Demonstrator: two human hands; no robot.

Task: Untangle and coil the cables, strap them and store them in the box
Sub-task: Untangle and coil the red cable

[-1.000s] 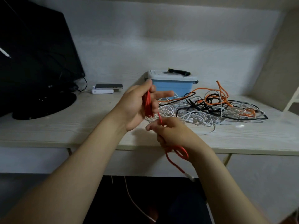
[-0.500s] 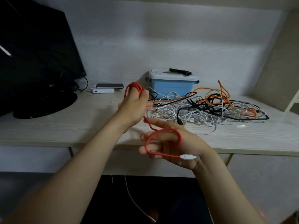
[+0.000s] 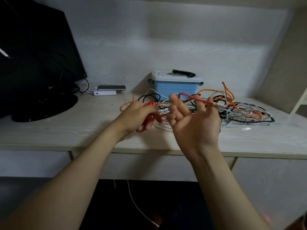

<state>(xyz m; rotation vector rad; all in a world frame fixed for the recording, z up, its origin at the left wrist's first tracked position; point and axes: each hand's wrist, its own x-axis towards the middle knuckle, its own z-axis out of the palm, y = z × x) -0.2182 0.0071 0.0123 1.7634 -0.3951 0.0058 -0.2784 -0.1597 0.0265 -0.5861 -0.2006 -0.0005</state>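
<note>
1. L hand (image 3: 141,117) grips coiled part of red cable (image 3: 197,100), above worktop (image 3: 49,130).
2. R hand (image 3: 194,125): palm twd camera, fingers spread; cable's free end lies across fingertips. Pinched or not, can't tell.
3. Cable axis runs left-right btwn hands, white plug (image 3: 221,106) pointing right.
4. Blue box (image 3: 176,88) behind, lid on; tangled pile (image 3: 245,113) beside it.
</note>
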